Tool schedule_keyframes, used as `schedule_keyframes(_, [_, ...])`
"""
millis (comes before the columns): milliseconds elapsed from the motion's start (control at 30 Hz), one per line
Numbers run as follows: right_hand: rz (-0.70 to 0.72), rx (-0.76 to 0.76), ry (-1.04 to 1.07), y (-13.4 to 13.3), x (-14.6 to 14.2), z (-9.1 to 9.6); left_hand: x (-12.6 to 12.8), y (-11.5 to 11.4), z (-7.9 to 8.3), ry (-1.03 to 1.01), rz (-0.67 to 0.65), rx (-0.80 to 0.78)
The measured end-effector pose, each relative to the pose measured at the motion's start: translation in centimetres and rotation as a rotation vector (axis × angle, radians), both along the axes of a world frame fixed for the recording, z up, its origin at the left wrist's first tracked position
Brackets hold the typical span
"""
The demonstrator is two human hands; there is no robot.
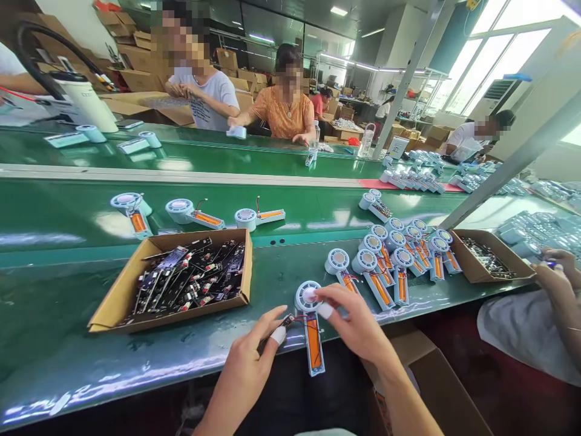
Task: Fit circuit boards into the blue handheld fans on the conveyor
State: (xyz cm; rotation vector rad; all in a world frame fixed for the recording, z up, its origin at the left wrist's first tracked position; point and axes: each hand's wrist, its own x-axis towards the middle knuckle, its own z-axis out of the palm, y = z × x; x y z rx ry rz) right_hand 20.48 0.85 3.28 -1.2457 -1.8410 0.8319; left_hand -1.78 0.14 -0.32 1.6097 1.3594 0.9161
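Note:
A pale blue handheld fan shell (312, 327) lies at the near edge of the green bench, its round head toward the belt and an orange battery in its handle. My left hand (254, 357), a white finger cot on one fingertip, pinches a small dark circuit board (285, 321) with red wires beside the handle. My right hand (354, 324), also with taped fingertips, rests fingers curled on the fan's head and upper handle.
A cardboard box of circuit boards (175, 277) sits left of my hands. A cluster of several fan shells (394, 254) lies to the right, another box (488, 257) beyond. Three fans (195, 213) ride the green conveyor. A neighbour's hand (556, 272) works at right; people sit opposite.

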Motion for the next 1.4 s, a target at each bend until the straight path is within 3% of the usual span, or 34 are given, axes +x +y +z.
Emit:
schedule_keyframes(100, [-0.001,-0.038,-0.113,-1.4,1.6,0.1,0.0,-0.4,-0.4,0.034,-0.014,0.003])
schedule_keyframes(233, [0.057,-0.051,-0.148,-2.5,1.0,-0.9,0.8,-0.7,-0.7,0.107,-0.058,0.018])
schedule_keyframes(433, [-0.165,0.091,0.006,-1.2,-1.3,-2.4,1.0,-1.0,-1.2,0.36,-0.136,0.259])
schedule_keyframes(500, [-0.186,0.056,0.067,-0.8,-2.0,-2.7,0.7,-1.3,-1.2,0.533,-0.179,0.279])
schedule_keyframes(600, [-0.2,-0.118,0.227,-0.6,-3.1,-3.0,0.4,-1.5,-1.0,0.7,-0.24,0.236])
schedule_keyframes(667, [-0.207,-0.157,0.253,-0.7,-3.5,-3.0,0.4,-1.4,-0.7,0.642,-0.293,0.183])
schedule_keyframes(767, [-0.12,-0.029,0.143,-1.0,-3.4,-2.7,0.5,-1.0,-0.6,0.424,-0.292,0.13])
schedule_keyframes(833, [-0.079,0.016,0.092,-1.2,-3.1,-2.5,0.6,-0.8,-0.8,0.312,-0.19,0.096])
schedule_keyframes(933, [-0.143,-0.027,0.06,-1.2,-3.0,-2.3,0.9,-0.9,-1.1,0.22,-0.023,0.012])
schedule_keyframes(1000, [-0.165,-0.012,0.029,-1.0,-3.2,-2.3,1.1,-1.1,-1.1,0.173,0.01,-0.016])
schedule_keyframes(1400, [-0.087,0.224,-0.332,-1.5,-3.6,-2.4,2.3,-2.2,-1.5,0.076,0.106,0.236])
